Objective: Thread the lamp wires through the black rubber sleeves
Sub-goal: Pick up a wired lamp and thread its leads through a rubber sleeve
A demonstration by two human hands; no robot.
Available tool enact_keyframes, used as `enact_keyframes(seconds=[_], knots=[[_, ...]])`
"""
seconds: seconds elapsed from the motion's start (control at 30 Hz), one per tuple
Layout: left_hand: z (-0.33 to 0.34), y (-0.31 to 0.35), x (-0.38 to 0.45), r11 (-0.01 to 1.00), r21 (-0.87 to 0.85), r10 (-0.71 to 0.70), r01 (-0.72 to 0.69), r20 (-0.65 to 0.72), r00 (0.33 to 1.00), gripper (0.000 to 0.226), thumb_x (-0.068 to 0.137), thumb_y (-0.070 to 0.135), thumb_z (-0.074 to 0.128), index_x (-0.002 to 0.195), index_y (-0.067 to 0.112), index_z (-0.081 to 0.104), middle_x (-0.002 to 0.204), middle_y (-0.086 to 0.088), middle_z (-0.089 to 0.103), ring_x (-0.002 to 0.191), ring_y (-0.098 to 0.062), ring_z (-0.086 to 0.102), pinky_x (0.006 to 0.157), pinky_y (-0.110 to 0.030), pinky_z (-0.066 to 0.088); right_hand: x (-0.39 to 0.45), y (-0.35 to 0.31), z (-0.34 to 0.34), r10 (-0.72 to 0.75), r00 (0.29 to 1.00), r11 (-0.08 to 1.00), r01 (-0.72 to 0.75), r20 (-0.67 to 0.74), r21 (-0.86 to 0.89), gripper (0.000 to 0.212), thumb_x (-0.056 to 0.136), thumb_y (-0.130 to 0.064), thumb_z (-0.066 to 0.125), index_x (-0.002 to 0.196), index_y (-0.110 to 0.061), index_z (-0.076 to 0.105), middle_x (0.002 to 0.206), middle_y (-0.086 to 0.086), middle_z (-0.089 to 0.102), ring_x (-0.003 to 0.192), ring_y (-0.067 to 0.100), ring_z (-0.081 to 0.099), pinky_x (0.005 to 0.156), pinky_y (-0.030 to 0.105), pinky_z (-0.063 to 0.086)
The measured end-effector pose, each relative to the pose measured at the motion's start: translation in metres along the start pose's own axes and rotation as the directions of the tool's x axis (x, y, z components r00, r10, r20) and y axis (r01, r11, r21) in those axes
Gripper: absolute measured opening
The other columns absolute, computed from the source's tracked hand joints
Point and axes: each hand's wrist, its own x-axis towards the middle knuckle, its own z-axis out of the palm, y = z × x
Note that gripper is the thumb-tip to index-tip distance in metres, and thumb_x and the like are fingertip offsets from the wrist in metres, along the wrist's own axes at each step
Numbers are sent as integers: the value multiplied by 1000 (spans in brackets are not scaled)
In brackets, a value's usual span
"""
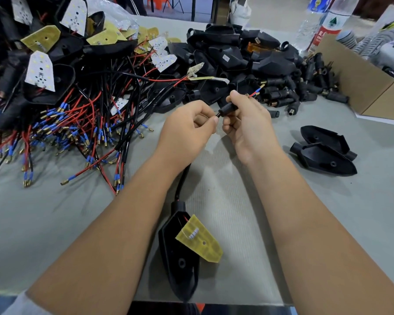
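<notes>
Starting nearest the person: a black lamp housing (pixel 180 258) lies on the grey table (pixel 55 223) between the forearms, a yellow circuit board (pixel 200 239) tilted out of it, and its black-sheathed lead (pixel 183 178) runs up under the left wrist. Above it, both hands are at work. The left hand (pixel 187 130) is curled, fingertips pinched at the near mouth of a black rubber sleeve (pixel 229 108); the wire between them is hidden. The right hand (pixel 248 123) grasps that sleeve round its body, and the red and blue wire ends (pixel 255 93) show beyond its far end — so the threading step appears well advanced on this piece.

Judged next: draw the wires fully through and seat the sleeve along the lead, which calls for a steady pull without kinking.

To the right lie two bare housings (pixel 325 151). Further off, a heap of wired lamps (pixel 66 98) stands left, loose sleeves (pixel 305 89) right — beside a cardboard box (pixel 359 87).
</notes>
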Motion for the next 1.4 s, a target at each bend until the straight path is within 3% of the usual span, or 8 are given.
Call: enact_keyframes(seconds=[0.17, 0.43, 0.57, 0.77, 0.93, 1.07, 1.3, 1.4], knots=[[-1, 1, 0, 999, -13, 40, -40, -41, 998, 4, 89, 12, 66, 89, 9, 68, 80, -4, 69, 76, -16, 64, 75, -31, 53, -1, 1, 2, -29, 999, 999, 28, -23, -47, 22, 93, -25, 67, 79, -14, 53, 61, -2, 49, 48, 10, 46, 53, 21, 41], [-3, 1, 1, 991, -134, -20, 14, -46, 999, 16, 79, 9, 78, 82, 6, 63, 67, -6, 65, 56, -7, 52, 55, -18, 41, -4, 4, 6, -44, 998, 992, 49, 39, -121, 29, 92, -25, 68, 72, -17, 49, 67, 2, 45, 52, 11, 44, 58, 25, 37], [-3, 0, 2, 985, -171, -12, 6, -37, 999, 28, 77, 9, 79, 95, 11, 57, 69, -14, 66, 53, -5, 47, 58, -16, 39, -7, 3, 7, -50, 997, 983, 61, 67, -176, 24, 91, -24, 69, 71, -18, 56, 63, -4, 46, 54, 10, 42, 56, 24, 35], [-1, 0, 2, 994, -109, 30, -31, -7, 1000, 14, 87, 11, 68, 94, 23, 67, 54, 17, 61, 49, 1, 47, 53, -11, 35, -6, 0, 7, 16, 999, 993, -10, 47, -121, 32, 100, -36, 52, 84, -14, 68, 58, -6, 59, 52, 8, 49, 56, 21, 41], [-1, -3, 3, 996, -84, 5, -8, -43, 999, 3, 89, 22, 68, 88, 24, 66, 70, -12, 66, 61, -19, 54, 60, -32, 44, -7, 0, 5, -22, 998, 994, 28, 55, -107, 23, 100, -29, 54, 92, -17, 73, 60, -9, 59, 54, 7, 48, 60, 22, 42], [-2, -3, 4, 993, -113, -51, 45, -50, 997, 7, 89, 21, 69, 89, 14, 70, 82, -3, 72, 74, -11, 65, 68, -23, 52, -6, -1, 4, -15, 998, 997, 19, 55, -72, 21, 99, -26, 56, 93, -13, 72, 62, -6, 61, 55, 8, 48, 61, 22, 42], [-1, 3, 3, 985, -161, -66, 66, 6, 998, 11, 89, 13, 64, 100, 15, 66, 80, -23, 68, 76, -39, 61, 78, -46, 52, -5, -2, 1, -10, 1000, 1000, 10, 13, 19, 21, 100, -21, 54, 93, -13, 71, 66, -6, 54, 56, 8, 48, 57, 21, 42], [-3, 6, 3, 971, -219, -85, 92, 40, 996, 24, 83, 18, 57, 104, 24, 64, 73, -24, 62, 61, -17, 58, 69, -41, 52, -4, -2, 1, -21, 1000, 1000, 20, 7, 14, 21, 101, -23, 55, 90, -14, 70, 68, -4, 53, 56, 7, 49, 56, 20, 42]])
